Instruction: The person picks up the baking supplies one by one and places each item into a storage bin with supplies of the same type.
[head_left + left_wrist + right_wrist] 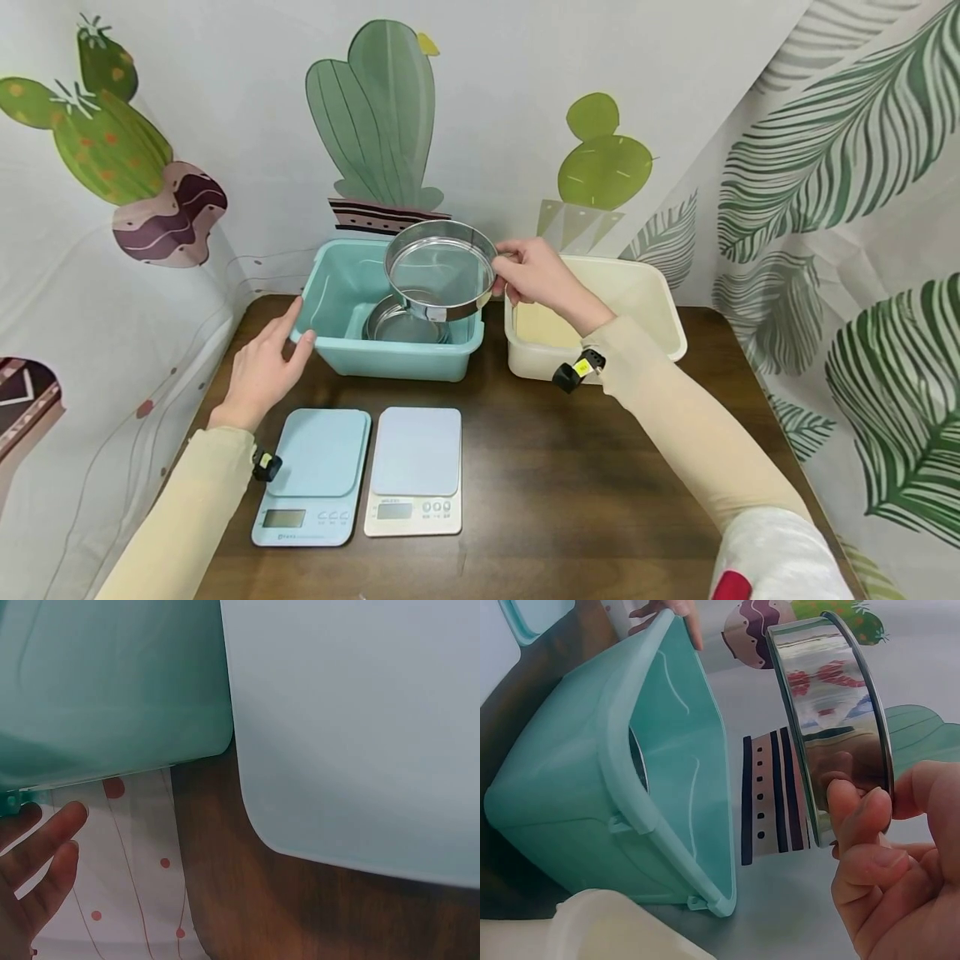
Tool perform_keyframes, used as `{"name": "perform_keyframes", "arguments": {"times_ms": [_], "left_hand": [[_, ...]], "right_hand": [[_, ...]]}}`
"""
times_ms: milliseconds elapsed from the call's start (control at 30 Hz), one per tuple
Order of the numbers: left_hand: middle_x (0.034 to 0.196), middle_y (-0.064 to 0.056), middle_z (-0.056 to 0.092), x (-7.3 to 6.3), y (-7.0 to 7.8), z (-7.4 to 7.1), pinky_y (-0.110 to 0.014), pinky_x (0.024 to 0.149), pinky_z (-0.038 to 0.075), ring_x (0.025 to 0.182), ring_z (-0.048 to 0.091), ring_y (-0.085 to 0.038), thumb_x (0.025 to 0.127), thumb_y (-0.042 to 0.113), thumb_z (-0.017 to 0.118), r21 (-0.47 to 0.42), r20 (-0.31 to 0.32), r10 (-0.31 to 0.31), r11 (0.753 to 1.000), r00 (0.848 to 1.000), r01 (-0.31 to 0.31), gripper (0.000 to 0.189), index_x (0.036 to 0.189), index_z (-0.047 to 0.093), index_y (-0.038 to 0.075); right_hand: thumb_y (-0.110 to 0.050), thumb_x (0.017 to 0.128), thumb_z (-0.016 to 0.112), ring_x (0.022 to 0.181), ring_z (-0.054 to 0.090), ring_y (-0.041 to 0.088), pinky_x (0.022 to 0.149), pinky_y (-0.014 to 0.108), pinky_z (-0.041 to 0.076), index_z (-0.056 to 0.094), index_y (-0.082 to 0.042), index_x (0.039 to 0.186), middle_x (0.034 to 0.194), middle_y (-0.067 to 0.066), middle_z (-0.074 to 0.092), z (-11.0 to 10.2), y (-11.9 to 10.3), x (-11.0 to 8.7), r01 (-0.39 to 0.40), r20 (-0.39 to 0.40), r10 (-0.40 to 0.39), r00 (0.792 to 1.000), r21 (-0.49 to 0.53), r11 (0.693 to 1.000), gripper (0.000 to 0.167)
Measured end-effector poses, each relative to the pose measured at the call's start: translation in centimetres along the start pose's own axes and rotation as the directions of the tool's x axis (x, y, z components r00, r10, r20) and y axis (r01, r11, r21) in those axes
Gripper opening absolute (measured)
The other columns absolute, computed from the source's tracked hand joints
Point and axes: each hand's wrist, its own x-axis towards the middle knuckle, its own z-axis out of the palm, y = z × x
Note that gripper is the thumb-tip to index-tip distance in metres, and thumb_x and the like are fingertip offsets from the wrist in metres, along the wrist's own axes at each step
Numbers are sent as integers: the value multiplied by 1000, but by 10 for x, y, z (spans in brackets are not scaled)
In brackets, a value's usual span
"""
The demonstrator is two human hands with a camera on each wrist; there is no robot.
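My right hand (536, 275) pinches the edge of a round metal sieve (438, 279), raised above the teal bin (397, 364). In the right wrist view, the shiny side wall of the sieve (829, 697) stands between thumb and fingertips. Inside the bin lies another round metal sieve (405, 329), partly covered by the raised one. My left hand (261, 367) rests at the bin's left end, fingers extended over the rim and thumb spread apart. In the left wrist view, its fingers (52, 840) are beside the bin's edge.
A cream bin (540, 360) stands right of the teal one. Nearer the front left, a blue kitchen scale (318, 454) and a white kitchen scale (417, 454) lie side by side on the dark wooden table (570, 492). A cloth printed with cacti (495, 108) hangs behind.
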Motion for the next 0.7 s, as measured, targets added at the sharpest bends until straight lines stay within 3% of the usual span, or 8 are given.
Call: {"name": "perform_keyframes", "arguments": {"times_ms": [700], "left_hand": [[141,-25,58,1,-3,3,-60,68,48,84,66,-41,109,40,48,-11,-22,3,1000,1000,-3,62,165,32,20]], "right_hand": [[-12,100,49,45,52,11,43,22,37,70,3,121,67,6,69,10,-7,31,27,9,-27,1000,-13,1000,34]]}}
